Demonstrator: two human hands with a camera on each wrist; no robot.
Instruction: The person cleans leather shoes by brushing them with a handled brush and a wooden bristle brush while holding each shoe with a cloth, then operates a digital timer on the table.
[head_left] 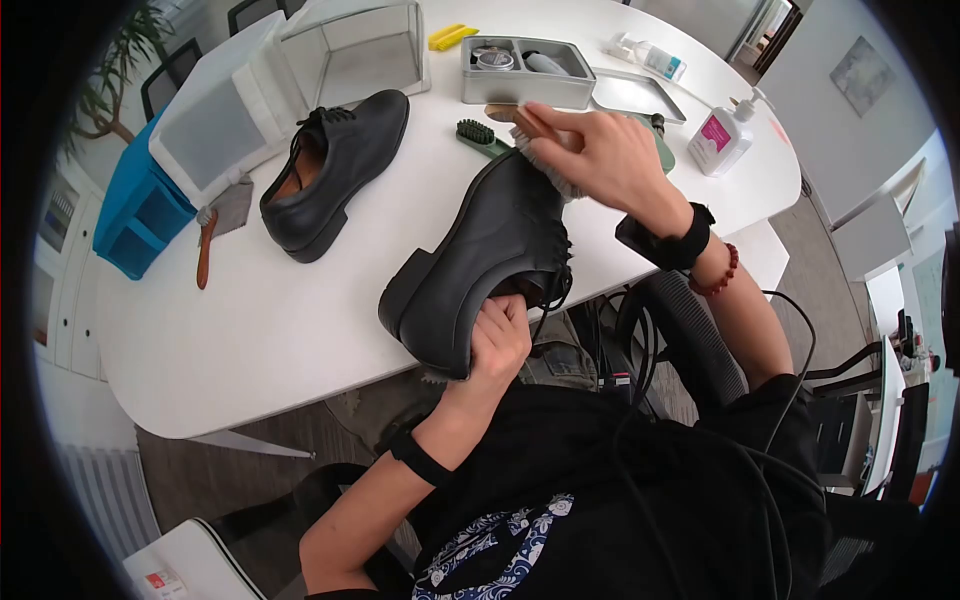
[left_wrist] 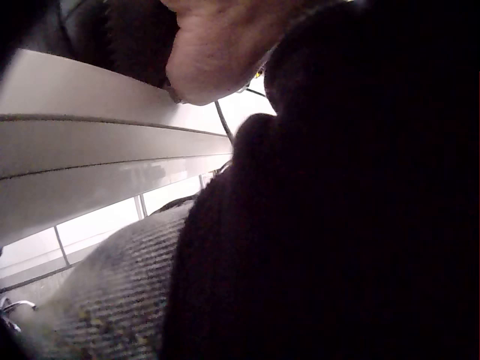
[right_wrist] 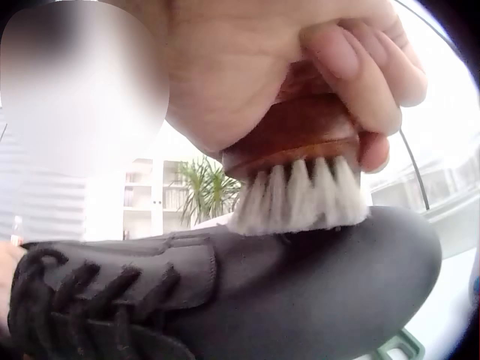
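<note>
My left hand grips a black leather lace-up shoe at its opening, the fingertips hidden inside. The shoe is tilted above the front of the table, its toe pointing away from me. In my right hand is a wooden shoe brush, pinched between thumb and fingers. Its white bristles rest on the toe of the shoe, ahead of the laces in the right wrist view. The left wrist view is mostly dark, with part of the left hand at the top.
The matching shoe stands on the white table, left of my hands. Beside it lies a wooden-handled brush. A green brush, a metal tin holding round cans and a pump bottle sit farther back. Clear boxes stand at the back left.
</note>
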